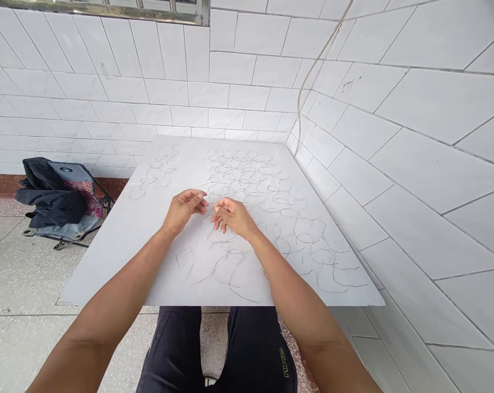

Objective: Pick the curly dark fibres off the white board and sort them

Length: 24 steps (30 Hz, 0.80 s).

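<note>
My left hand point(184, 208) and my right hand point(231, 216) meet over the middle of a white board point(107, 262) that lies on my lap. Both hands pinch with fingertips close together, and a thin bent wire piece point(210, 209) seems to run between them; it is too fine to make out well. Several curved wire pieces point(263, 185) lie spread over the right and far part of the board. A smaller group of wire pieces point(156, 172) lies at the far left. More wire pieces point(214, 262) rest just under my wrists.
A white tiled wall point(414, 164) runs close along the board's right edge and behind it. A thin cable point(312, 71) hangs down in the corner. A folding chair with dark clothes and a bag point(58, 199) stands on the tiled floor to the left.
</note>
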Motion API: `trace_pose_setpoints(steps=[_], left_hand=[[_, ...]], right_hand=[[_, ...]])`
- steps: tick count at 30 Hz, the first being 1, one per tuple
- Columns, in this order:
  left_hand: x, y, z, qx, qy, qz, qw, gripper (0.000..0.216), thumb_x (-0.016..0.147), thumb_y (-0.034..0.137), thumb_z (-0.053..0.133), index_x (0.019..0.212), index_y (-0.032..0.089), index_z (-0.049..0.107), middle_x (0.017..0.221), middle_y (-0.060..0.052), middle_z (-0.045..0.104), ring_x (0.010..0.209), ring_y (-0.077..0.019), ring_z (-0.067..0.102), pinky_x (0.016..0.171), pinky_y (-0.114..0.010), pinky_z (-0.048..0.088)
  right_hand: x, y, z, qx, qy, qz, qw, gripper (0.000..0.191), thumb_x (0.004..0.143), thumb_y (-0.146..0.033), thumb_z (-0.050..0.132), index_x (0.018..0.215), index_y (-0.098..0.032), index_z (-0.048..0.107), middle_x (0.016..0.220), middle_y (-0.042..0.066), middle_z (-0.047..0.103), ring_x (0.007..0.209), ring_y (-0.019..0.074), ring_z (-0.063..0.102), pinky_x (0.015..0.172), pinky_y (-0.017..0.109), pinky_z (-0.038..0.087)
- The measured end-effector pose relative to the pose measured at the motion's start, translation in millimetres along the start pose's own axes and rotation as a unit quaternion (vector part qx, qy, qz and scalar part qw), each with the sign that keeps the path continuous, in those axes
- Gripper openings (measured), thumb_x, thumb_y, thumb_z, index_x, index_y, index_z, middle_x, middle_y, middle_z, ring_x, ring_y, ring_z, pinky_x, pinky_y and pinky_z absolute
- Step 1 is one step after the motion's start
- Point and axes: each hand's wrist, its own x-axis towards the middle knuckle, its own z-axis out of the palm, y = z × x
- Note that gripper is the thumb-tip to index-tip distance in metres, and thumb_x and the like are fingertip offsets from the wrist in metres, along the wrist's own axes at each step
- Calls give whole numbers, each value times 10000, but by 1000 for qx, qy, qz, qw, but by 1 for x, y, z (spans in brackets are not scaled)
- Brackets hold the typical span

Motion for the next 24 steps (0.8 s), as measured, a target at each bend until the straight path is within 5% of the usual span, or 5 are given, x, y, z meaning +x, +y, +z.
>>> trace_pose_setpoints(steps=[10,17,21,24], left_hand=[[-5,0,5,95,8,-28,995,347,875,530,761,898,184,749,866,-87,752,715,-190,673,722,-368,562],[-8,-2,13,43,35,0,998,291,899,461,722,871,171,723,801,-75,715,671,-171,648,648,-337,531],[3,6,-15,58,105,-21,993,264,884,432,697,823,176,681,793,-97,718,645,-183,650,638,-359,542],[17,18,-58,189,169,-58,966,216,854,375,687,771,177,663,794,-121,737,627,-204,664,635,-387,542]], right_hand=[[-1,1,2,-29,65,5,997,161,982,-364,615,937,-210,604,808,44,756,564,146,700,427,219,497],[-5,-3,10,-32,64,-8,997,133,985,-326,568,927,-213,607,752,26,740,531,141,674,419,216,470],[-5,-3,8,-28,75,-11,997,135,984,-329,568,944,-213,625,763,34,742,543,147,680,427,223,477],[-4,-2,6,-27,83,-11,996,146,981,-328,572,931,-207,638,768,39,742,546,147,681,427,221,470]])
